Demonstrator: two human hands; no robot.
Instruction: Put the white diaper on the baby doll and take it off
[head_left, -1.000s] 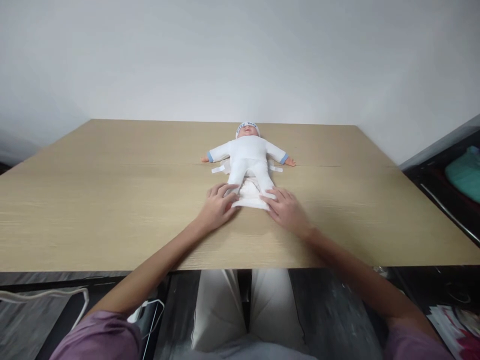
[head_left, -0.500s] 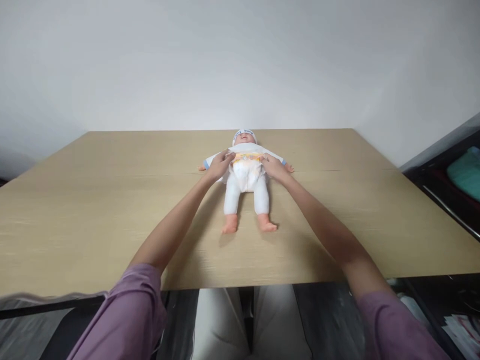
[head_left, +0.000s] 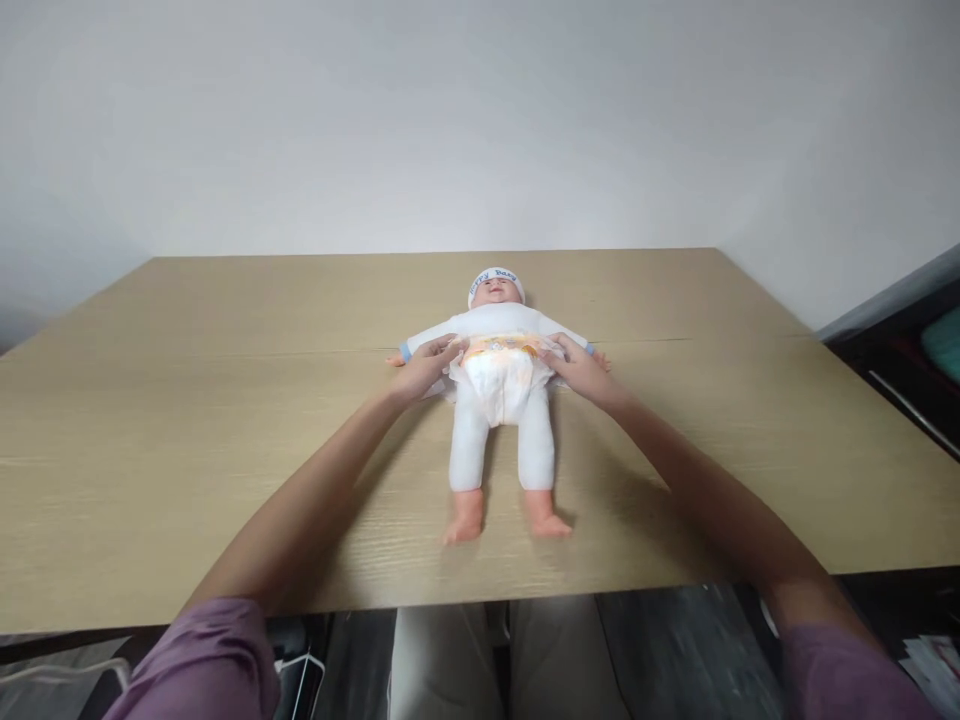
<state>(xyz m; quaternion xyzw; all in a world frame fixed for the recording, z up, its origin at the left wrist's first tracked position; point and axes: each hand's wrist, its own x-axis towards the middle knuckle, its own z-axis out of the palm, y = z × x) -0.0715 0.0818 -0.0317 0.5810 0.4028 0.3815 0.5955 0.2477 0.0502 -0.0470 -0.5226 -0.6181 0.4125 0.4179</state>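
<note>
A baby doll (head_left: pixel 501 322) in white clothes and a white cap lies on its back on the wooden table (head_left: pixel 225 400), head away from me, bare feet toward me. A white diaper (head_left: pixel 501 370) with an orange-patterned waistband is folded up over its belly. My left hand (head_left: pixel 424 366) presses on the diaper's left side at the doll's waist, fingers curled onto the edge. My right hand (head_left: pixel 581 367) does the same on the diaper's right side.
The table runs wide to both sides of the doll, with a seam across its middle. A white wall stands behind it. Dark shelving (head_left: pixel 900 350) with a teal item sits at the right. My legs in light trousers show below the table's near edge.
The diaper's front flap went from lying at the doll's feet to being folded up over its belly. Both hands moved from the feet to the waist. The view has come closer.
</note>
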